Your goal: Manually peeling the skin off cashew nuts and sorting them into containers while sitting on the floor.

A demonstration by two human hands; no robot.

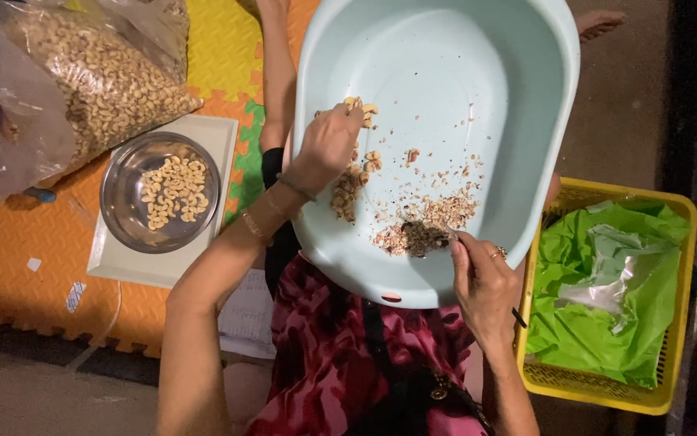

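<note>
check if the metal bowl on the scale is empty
No, the metal bowl on the white scale holds a small pile of cashews.

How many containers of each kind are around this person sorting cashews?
Basin, pale blue, on the lap under the left hand and right hand: 1
Metal bowl with cashews: 1
Clear bag of cashews: 1
Yellow basket with green plastic: 1
Total: 4

One head-worn camera looks steeply down, close over the pale basin (no second view).
</note>
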